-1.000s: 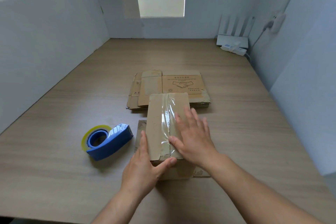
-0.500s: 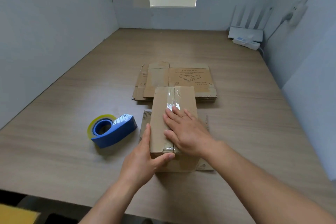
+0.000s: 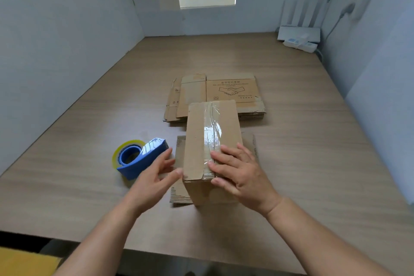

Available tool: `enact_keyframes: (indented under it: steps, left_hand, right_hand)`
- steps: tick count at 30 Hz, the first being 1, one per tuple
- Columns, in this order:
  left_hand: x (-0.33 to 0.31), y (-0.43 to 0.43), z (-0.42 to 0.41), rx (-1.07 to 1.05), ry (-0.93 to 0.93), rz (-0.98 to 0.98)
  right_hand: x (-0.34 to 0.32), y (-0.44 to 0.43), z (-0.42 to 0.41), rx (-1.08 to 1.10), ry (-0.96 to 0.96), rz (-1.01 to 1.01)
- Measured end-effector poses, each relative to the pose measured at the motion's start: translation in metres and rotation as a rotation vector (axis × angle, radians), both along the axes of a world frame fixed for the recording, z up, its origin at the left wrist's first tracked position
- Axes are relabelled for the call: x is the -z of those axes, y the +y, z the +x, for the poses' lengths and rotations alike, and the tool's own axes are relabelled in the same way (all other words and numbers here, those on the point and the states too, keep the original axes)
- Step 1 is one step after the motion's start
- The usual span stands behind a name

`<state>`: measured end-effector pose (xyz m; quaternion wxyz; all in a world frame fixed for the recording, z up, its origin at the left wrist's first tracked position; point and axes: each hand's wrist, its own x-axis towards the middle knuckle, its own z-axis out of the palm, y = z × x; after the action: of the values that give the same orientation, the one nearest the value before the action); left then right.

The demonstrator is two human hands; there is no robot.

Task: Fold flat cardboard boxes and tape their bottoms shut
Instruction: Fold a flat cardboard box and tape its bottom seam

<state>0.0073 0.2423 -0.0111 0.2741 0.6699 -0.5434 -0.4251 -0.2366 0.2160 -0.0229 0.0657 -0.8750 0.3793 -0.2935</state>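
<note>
A folded brown cardboard box (image 3: 199, 141) stands bottom-up on the wooden table (image 3: 302, 163), a strip of clear tape (image 3: 211, 132) running along its centre seam. My right hand (image 3: 237, 170) lies flat on the near end of the taped seam, fingers straight, the thumb over the near edge. My left hand (image 3: 154, 177) hovers just left of the box with fingers spread, its thumb tip at the box's near left corner. A blue tape dispenser (image 3: 140, 158) with a yellowish roll lies left of the box, just beyond my left hand's fingertips.
A stack of flat cardboard boxes (image 3: 224, 96) lies behind the standing box. The box's open flaps (image 3: 179, 195) spread on the table beneath it. White partition walls enclose the table on three sides. A white router and power strip (image 3: 300, 39) sit in the far right corner.
My left hand has let go of the box's near left edge and moved left toward the tape dispenser. My right hand slid down the tape to the near end.
</note>
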Motion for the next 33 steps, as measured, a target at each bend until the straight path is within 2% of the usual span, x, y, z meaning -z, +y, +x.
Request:
enact_keyframes:
  steps: [3, 6, 8, 13, 17, 20, 24, 26, 30, 33]
  left_hand:
    - [0.010, -0.024, 0.029, -0.177, -0.329, -0.077]
    - [0.024, -0.050, 0.056, -0.205, -0.574, -0.116]
    - [0.034, -0.063, 0.069, -0.169, -0.648, -0.066]
    - [0.058, -0.080, 0.083, -0.059, -0.798, 0.222]
    - [0.065, -0.093, 0.092, -0.029, -0.890, 0.229]
    - [0.058, -0.098, 0.103, 0.022, -0.808, 0.209]
    - [0.028, -0.088, 0.113, 0.081, -0.335, 0.067]
    - [0.002, -0.076, 0.111, 0.140, -0.175, 0.019]
    - [-0.045, -0.053, 0.098, 0.284, -0.135, -0.101]
    - [-0.069, -0.036, 0.084, 0.352, -0.121, -0.142]
  right_hand:
    - [-0.001, 0.000, 0.001, -0.017, 0.070, -0.003]
    - [-0.003, 0.004, 0.005, 0.018, 0.109, 0.009]
    - [-0.005, 0.006, 0.007, 0.066, 0.115, 0.030]
    - [-0.011, 0.016, 0.014, 0.149, 0.115, 0.085]
    - [-0.024, 0.018, 0.018, 0.202, 0.071, 0.263]
    - [-0.033, 0.016, 0.022, 0.250, 0.019, 0.355]
    - [-0.042, 0.008, 0.025, 0.287, -0.015, 0.399]
    - [-0.050, 0.003, 0.026, 0.311, -0.095, 0.435]
    - [-0.074, -0.003, 0.040, 0.264, -0.393, 0.480]
    - [-0.088, -0.006, 0.054, 0.144, -0.494, 0.606]
